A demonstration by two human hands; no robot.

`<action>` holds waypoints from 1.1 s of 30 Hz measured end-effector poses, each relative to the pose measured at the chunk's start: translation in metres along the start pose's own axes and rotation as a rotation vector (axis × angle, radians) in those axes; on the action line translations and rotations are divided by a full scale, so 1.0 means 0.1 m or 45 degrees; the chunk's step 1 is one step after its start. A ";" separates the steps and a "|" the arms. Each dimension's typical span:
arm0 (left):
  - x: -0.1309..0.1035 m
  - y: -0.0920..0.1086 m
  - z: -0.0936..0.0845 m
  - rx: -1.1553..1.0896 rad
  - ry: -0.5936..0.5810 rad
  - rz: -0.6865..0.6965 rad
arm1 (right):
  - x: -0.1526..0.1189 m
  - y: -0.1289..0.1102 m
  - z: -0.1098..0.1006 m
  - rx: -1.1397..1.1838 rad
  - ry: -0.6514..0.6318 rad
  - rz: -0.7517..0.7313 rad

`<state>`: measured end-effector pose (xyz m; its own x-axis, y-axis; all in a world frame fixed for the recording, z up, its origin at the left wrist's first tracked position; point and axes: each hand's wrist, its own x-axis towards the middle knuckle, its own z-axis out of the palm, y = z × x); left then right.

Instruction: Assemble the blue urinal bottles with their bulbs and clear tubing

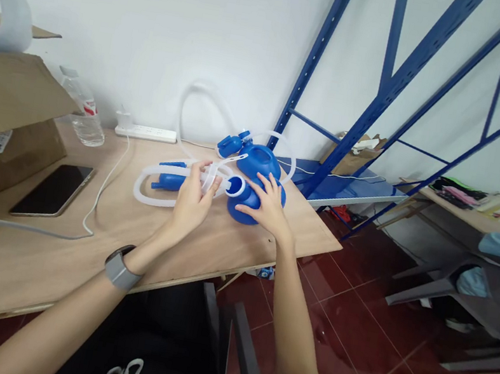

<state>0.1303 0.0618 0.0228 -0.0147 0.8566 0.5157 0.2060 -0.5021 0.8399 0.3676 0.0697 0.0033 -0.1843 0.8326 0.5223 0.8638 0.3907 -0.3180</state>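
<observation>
My left hand [194, 196] is closed around a translucent plastic tube [155, 201], whose end meets the white-rimmed mouth [236, 186] of a blue plastic bottle [241, 216]. Whether the end sits inside the rim, I cannot tell. A pale strap-like strip with a slotted tip [238, 158] sticks out past my left fingers. My right hand [270, 207] grips the bottle's body from the right, fingers curved over it. Just behind lies another blue bottle [262, 158] with a blue cap piece [229, 145] and its own looped tube [185, 101]. Left of my left hand rests a blue cylindrical part [169, 182].
On the left of the wooden table [119, 267] are a cardboard box [8, 99], a phone [53, 191] and a water bottle [84, 112]. A white power strip [146, 132] lies by the wall, its cable crossing the tabletop. Blue shelving [351, 134] stands at the right.
</observation>
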 end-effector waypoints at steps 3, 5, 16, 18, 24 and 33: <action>0.05 -0.07 0.05 0.110 -0.014 0.085 | 0.02 0.01 0.10 -0.068 0.011 -0.044; 0.07 -0.14 0.03 0.121 -0.005 0.090 | 0.01 -0.04 0.15 -0.088 0.062 -0.051; 0.03 -0.35 -0.35 0.326 -0.013 0.091 | 0.00 -0.47 0.24 -0.209 0.112 -0.115; 0.00 -0.32 -0.38 0.401 -0.074 0.130 | 0.03 -0.55 0.22 -0.239 0.082 -0.164; -0.10 -0.32 -0.39 0.582 -0.160 0.269 | 0.13 -0.69 0.22 -0.238 -0.013 -0.287; -0.19 -0.48 -0.26 0.597 0.013 0.503 | 0.16 -0.66 0.31 -0.097 -0.019 -0.307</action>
<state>0.0950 0.0669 -0.0226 0.1418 0.6139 0.7766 0.6063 -0.6740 0.4221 0.2935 0.0698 0.0083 -0.3957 0.7248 0.5639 0.8267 0.5486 -0.1249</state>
